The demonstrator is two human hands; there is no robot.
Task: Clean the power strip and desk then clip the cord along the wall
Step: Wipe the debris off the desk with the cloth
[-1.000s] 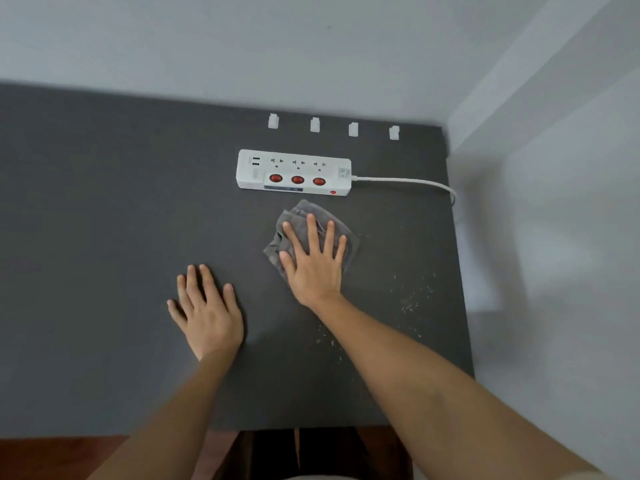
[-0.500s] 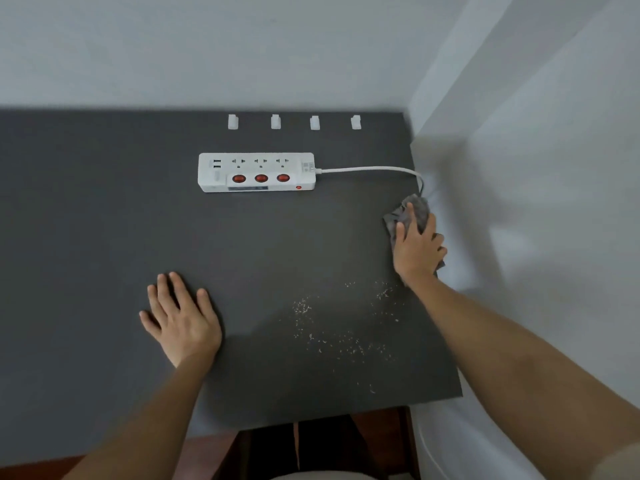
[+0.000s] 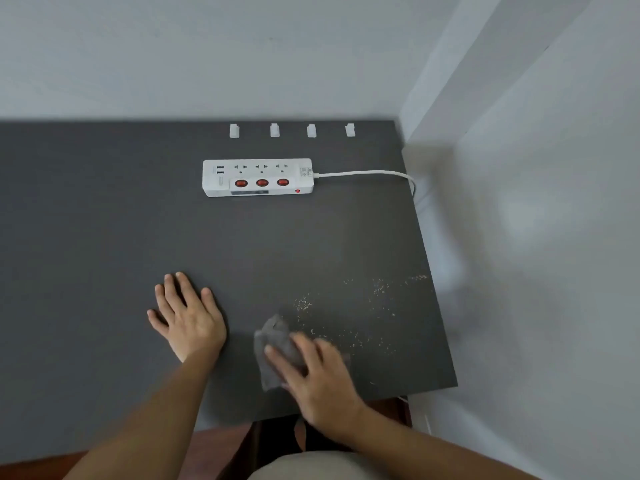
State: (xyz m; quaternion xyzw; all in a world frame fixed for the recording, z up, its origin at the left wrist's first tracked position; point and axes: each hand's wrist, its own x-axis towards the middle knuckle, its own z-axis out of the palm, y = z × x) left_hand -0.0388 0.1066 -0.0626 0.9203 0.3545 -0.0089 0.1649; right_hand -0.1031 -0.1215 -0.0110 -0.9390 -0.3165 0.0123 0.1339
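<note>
A white power strip with three red switches lies at the back of the dark grey desk. Its white cord runs right and drops over the desk's right edge. Several white cord clips stand in a row along the desk's back edge by the wall. My right hand presses a grey cloth flat on the desk near the front edge, motion-blurred. My left hand rests flat on the desk, fingers spread, left of the cloth. Pale crumbs are scattered right of the cloth.
White walls meet in a corner at the desk's back right. The right wall stands close to the desk's right edge. Reddish-brown floor shows below the front edge.
My right hand swept the cloth from the middle of the desk to the right edge near the cord, then back to the front middle. My left hand stayed flat in place.
</note>
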